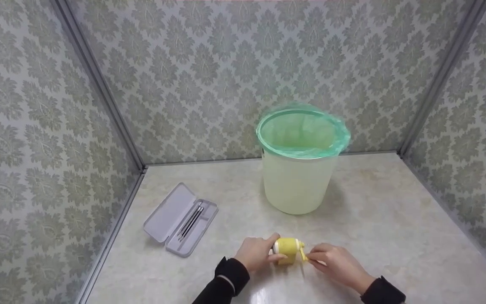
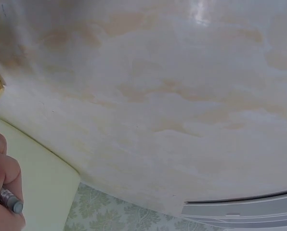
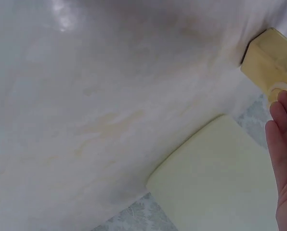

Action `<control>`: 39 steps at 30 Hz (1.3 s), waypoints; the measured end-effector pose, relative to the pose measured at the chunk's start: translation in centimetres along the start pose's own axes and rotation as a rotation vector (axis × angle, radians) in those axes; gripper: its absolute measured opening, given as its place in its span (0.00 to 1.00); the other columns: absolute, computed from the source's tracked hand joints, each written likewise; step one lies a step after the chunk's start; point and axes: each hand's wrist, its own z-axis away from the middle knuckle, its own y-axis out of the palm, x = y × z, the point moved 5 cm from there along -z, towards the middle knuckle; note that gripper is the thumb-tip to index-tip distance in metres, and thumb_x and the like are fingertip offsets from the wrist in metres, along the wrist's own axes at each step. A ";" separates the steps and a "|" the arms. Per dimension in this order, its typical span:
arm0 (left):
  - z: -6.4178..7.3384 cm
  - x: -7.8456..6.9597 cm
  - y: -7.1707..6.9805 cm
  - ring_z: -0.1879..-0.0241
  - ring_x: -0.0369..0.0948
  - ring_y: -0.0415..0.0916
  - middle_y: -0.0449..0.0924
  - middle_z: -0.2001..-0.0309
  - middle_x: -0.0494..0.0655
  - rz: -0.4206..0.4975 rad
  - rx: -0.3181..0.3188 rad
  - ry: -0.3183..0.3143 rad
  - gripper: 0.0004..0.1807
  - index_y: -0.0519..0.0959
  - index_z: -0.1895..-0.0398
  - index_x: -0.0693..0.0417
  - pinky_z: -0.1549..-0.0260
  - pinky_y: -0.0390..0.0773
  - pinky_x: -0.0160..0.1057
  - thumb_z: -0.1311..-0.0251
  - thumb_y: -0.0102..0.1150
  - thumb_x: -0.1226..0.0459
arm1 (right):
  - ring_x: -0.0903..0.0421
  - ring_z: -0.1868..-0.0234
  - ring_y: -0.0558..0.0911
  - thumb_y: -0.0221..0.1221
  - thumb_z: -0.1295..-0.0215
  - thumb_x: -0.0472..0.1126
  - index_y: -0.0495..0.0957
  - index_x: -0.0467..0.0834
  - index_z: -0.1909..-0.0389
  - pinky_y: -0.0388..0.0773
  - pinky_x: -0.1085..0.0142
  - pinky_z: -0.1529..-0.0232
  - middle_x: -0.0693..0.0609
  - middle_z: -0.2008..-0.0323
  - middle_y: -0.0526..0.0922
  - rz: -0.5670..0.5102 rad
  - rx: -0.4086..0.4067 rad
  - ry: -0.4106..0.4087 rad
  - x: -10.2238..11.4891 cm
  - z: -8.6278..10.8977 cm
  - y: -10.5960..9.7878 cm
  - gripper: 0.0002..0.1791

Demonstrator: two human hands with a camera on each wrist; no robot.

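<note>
A yellow hand-crank pencil sharpener (image 1: 288, 245) with white rings is held sideways low over the front of the table. My left hand (image 1: 256, 252) grips its left end, thumb along the body. In the left wrist view, the grey tip of a pencil (image 2: 11, 202) pokes out of the curled fingers of that hand; the rest of it is hidden. At the opposite end, my right hand (image 1: 335, 262) pinches the yellow crank (image 1: 303, 254) by its knob. The right wrist view shows the sharpener's boxy body (image 3: 271, 57) beyond the fingertips.
To the left lies an open grey pencil case (image 1: 169, 213) with several dark pencils (image 1: 190, 223) in its tray. A pale bin (image 1: 295, 185) lined with a green bag (image 1: 340, 137) stands behind my hands. Patterned wall panels (image 1: 209, 84) enclose the table (image 1: 378, 202).
</note>
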 end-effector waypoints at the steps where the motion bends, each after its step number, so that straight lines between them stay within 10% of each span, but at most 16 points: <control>1: 0.0 0.0 0.0 0.85 0.35 0.68 0.79 0.81 0.38 0.001 0.003 -0.002 0.28 0.72 0.44 0.40 0.80 0.67 0.32 0.36 0.54 0.34 | 0.60 0.67 0.85 0.75 0.49 0.33 0.89 0.48 0.65 0.81 0.70 0.66 0.57 0.69 0.87 0.006 -0.016 -0.009 0.0 -0.1 -0.2 0.10; 23: 0.1 -0.1 0.0 0.85 0.37 0.70 0.78 0.82 0.39 -0.024 -0.010 0.012 0.30 0.72 0.44 0.41 0.82 0.65 0.33 0.37 0.53 0.33 | 0.55 0.66 0.87 0.74 0.47 0.33 0.90 0.43 0.61 0.85 0.64 0.64 0.51 0.67 0.88 0.090 -0.118 0.084 -3.7 -4.2 0.4 0.11; 39: 0.0 -0.1 -0.1 0.85 0.37 0.69 0.78 0.82 0.40 -0.034 -0.007 0.009 0.31 0.72 0.43 0.41 0.82 0.66 0.34 0.38 0.52 0.32 | 0.52 0.65 0.86 0.68 0.39 0.31 0.90 0.39 0.61 0.85 0.62 0.62 0.48 0.67 0.87 -0.003 0.029 0.204 -5.2 -3.6 4.3 0.06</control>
